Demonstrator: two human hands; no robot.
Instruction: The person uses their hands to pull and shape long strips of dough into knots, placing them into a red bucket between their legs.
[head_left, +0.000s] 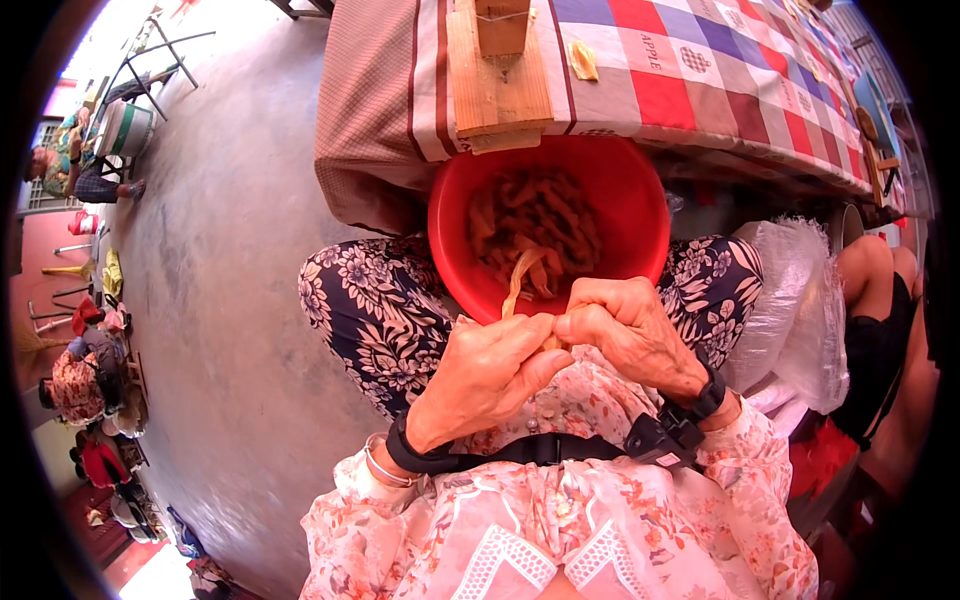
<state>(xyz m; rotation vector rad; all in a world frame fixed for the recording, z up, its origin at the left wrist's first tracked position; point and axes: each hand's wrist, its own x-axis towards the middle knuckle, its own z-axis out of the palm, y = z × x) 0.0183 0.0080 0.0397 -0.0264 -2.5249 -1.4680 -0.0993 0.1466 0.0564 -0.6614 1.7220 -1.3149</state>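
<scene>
Over my lap, my left hand (491, 375) is closed around a long, limp, yellowish strip (521, 277), possibly a vegetable. One end of it trails over the near rim of a red plastic basin (643, 202). My right hand (634, 330) meets the left at the fingertips and pinches the same strip, a bit of which shows below the fingers. Much of the strip is hidden by both hands. Inside the basin, between my knees, lies a heap of brownish strips (540, 217).
Beyond the basin stands a table with a checked cloth (660, 97), a wooden block fixture (502, 97) at its edge and a yellowish scrap (583, 60) on it. A translucent plastic sack (787, 315) and another person's knee (862, 270) are at right. A seated person (67, 169) is far left.
</scene>
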